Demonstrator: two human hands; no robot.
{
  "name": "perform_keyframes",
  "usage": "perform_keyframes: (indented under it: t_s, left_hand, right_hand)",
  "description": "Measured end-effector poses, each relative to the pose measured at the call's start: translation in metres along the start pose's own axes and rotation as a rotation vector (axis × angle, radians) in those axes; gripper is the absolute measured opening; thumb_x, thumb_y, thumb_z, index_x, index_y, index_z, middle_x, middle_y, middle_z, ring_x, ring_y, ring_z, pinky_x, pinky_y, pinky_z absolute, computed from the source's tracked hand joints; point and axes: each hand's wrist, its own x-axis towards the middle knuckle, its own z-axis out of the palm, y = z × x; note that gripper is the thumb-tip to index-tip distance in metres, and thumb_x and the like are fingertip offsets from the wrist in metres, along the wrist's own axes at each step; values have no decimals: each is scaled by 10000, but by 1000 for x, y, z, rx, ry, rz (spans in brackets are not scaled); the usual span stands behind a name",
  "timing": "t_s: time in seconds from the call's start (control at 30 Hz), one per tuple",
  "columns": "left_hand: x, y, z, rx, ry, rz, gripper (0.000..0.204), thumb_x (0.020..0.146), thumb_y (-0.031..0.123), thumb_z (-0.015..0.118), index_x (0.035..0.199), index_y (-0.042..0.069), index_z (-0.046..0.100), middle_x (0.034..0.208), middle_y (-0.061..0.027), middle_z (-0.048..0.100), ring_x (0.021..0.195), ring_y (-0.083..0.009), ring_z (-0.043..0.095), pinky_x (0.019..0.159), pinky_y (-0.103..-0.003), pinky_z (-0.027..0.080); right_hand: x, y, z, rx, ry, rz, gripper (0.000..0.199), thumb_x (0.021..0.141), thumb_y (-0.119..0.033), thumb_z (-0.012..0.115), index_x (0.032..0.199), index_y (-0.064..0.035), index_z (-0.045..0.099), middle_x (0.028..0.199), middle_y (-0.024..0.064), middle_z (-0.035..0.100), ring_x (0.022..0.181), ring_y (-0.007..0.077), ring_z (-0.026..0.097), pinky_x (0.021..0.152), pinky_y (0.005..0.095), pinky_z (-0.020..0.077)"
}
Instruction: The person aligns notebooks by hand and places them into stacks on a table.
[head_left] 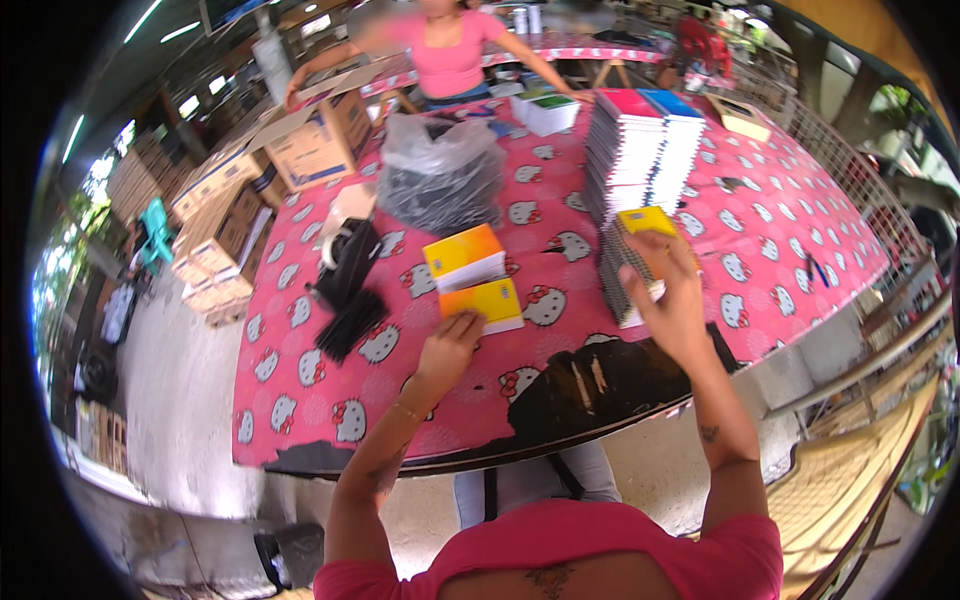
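My left hand (452,350) is closed at the lower left corner of a small stack of yellow notebooks (495,300), fingertips on the cover. Just behind it lies another short stack of yellow-orange notebooks (464,256). With fingers curled and the thumb apart, my right hand (672,295) grips the top of a taller pile of spiral-bound notebooks (614,272) with a yellow cover. The palm hides part of that pile, so how many notebooks it grips cannot be told. Tall stacks of notebooks with pink (632,103) and blue (672,102) covers stand directly behind.
A pink patterned cloth (440,390) covers the table, torn at the near edge. Black strips (352,325), a tape roll (345,232) and a clear bag of black items (440,180) lie left. Cardboard boxes (315,140) stand beyond. A person in pink (445,55) stands across the table.
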Motion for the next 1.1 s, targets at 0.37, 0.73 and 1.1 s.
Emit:
perform_keyframes:
  t_s: [0.37, 0.73, 1.1]
  left_hand:
    - [6, 63, -43, -147, 12, -38, 340, 796, 104, 691, 1134, 87, 658, 1085, -92, 646, 952, -299, 648, 862, -416, 520]
    - [-42, 72, -8, -722, 451, -726, 488, 987, 213, 580, 1407, 5, 442, 1283, -199, 556, 1194, -365, 556, 968, -459, 466]
    - [-97, -108, -44, 676, 36, -508, 241, 813, 145, 637, 1028, 41, 608, 1067, -117, 531, 1008, -281, 546, 802, -388, 509]
  right_hand:
    - [-92, -16, 124, 678, -301, 236, 525, 820, -32, 755, 1299, -5, 541, 1158, 133, 625, 1092, 249, 611, 934, 377, 497]
    - [-144, -3, 150, 956, -301, 568, 234, 895, -30, 704, 1090, -10, 577, 1008, 66, 645, 935, 134, 625, 842, 292, 529]
    - [-132, -27, 129, 965, -449, 588, 238, 881, -21, 702, 1104, 20, 629, 1067, 90, 667, 1007, 155, 624, 916, 293, 493]
